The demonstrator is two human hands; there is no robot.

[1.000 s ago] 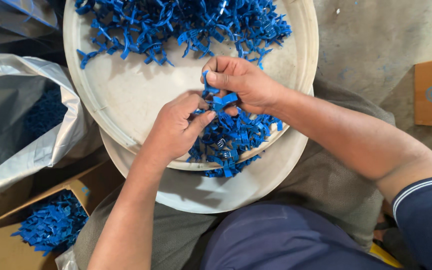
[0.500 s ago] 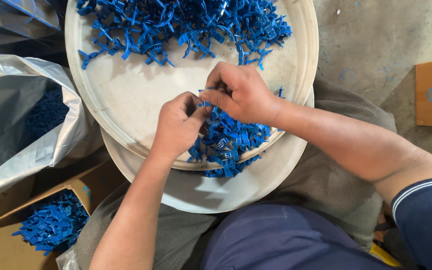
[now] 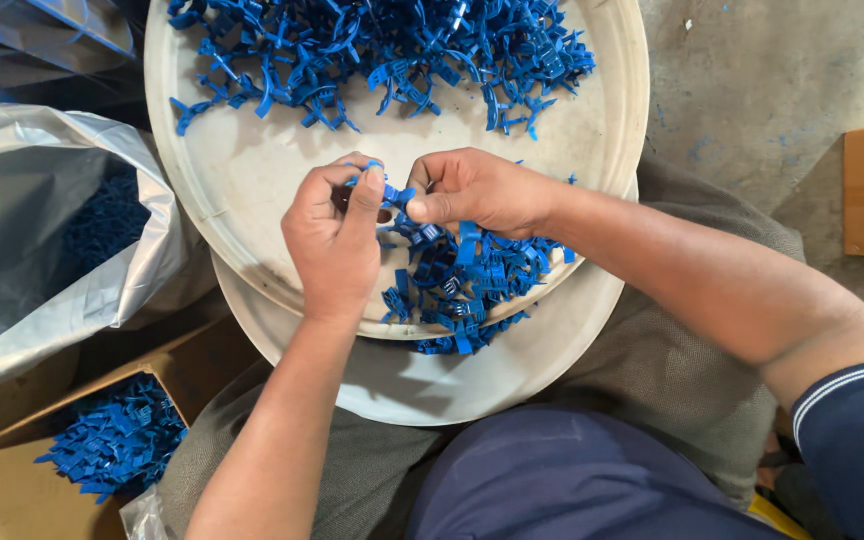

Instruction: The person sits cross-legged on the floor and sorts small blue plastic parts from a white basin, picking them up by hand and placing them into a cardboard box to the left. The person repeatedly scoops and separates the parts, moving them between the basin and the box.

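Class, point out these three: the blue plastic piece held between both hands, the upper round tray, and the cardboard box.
blue plastic piece (image 3: 389, 192), head view, middle.
upper round tray (image 3: 252, 190), head view, bare surface.
cardboard box (image 3: 12, 490), head view, front wall.

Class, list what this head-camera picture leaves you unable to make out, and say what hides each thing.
- Head view: the small blue plastic piece between both hands is mostly covered by the left hand and the right hand; its shape is unclear.
- The far pile of blue pieces is cut by the top edge.
- The lower tray is mostly under the upper tray.
- The bag's contents are shadowed.
- The cardboard box is cut by the bottom edge.
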